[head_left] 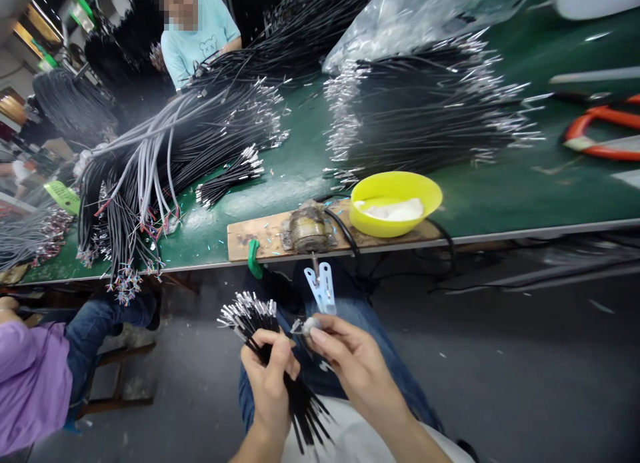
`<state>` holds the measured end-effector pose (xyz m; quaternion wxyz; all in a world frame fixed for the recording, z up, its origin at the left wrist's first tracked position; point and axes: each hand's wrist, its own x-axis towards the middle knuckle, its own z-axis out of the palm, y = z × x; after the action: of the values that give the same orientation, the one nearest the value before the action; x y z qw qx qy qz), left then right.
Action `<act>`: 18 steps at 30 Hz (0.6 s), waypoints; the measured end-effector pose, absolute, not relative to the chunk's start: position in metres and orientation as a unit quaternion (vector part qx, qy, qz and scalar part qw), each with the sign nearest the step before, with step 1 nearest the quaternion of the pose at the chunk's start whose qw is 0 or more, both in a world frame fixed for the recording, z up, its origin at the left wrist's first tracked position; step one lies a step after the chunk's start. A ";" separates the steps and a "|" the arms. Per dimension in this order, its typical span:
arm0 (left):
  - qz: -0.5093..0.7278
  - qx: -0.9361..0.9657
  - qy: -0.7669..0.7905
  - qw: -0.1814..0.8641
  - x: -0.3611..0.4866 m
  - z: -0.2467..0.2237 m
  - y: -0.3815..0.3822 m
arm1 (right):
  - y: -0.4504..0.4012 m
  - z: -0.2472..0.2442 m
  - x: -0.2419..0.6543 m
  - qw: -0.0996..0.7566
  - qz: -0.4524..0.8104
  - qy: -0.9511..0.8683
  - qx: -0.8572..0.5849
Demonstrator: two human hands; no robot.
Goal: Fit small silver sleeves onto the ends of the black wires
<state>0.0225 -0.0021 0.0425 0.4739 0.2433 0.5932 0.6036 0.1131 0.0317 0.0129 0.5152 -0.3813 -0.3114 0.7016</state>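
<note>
The bundle (300, 396) of black wires is held over the lap, below the near edge of the bench (295, 163), in the closed grip of the left hand (267, 383); it is gathered below the silvery tips, presumably so that they are left exposed. A small pale piece (313, 324) is pinched in the narrow grip of the right hand (357, 360), just beside them. The motor (309, 228) is set on a board (270, 233) at the near edge, apparently for easy reach, with a blue peg (323, 288) at its shaft. White material (397, 210) is contained in the yellow bowl (367, 224), to the right. Cut wires (415, 110) are laid roughly parallel beyond it, perhaps for easier gathering.
</note>
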 end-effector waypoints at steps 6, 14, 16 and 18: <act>0.586 0.222 0.542 0.560 0.021 0.038 -0.001 | 0.036 0.015 0.118 0.513 0.707 -0.324 -0.363; 0.590 0.256 0.569 0.513 0.022 0.042 0.001 | 0.036 0.016 0.119 0.519 0.684 -0.368 -0.358; 0.587 0.285 0.598 0.465 0.022 0.045 0.000 | 0.037 0.021 0.118 0.509 0.675 -0.405 -0.349; 0.579 0.300 0.610 0.450 0.021 0.046 0.000 | 0.037 0.026 0.118 0.524 0.636 -0.444 -0.353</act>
<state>0.0212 -0.0003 0.0457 0.4504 0.3004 0.6099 0.5787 0.1178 0.0372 0.0260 0.5237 -0.3530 -0.4435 0.6360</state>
